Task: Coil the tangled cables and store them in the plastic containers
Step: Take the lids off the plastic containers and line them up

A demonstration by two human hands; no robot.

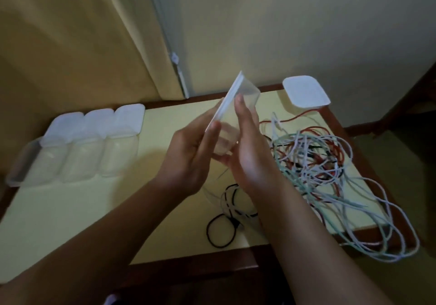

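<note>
The left hand (188,153) has its fingertips (213,125) pressed against the white lid of a clear plastic container (238,106), thumb side curled under the lid's edge, while the right hand (247,144) cups the container's body with curled fingers, holding it tilted in the air above the table (70,210). The lid looks to be coming off or going on; I cannot tell which. If the lid pops free suddenly, the light tub could slip from the right palm and drop onto the cables. The tangled cables (318,163), white, red, green and black, lie just right of the hands, some loops hanging over the table's near right edge, so a snagged wrist could drag them off. A black loop (221,231) lies near, under the forearms. A row of lidded containers (94,139) stands at left; another closed container (305,92) sits far right.
</note>
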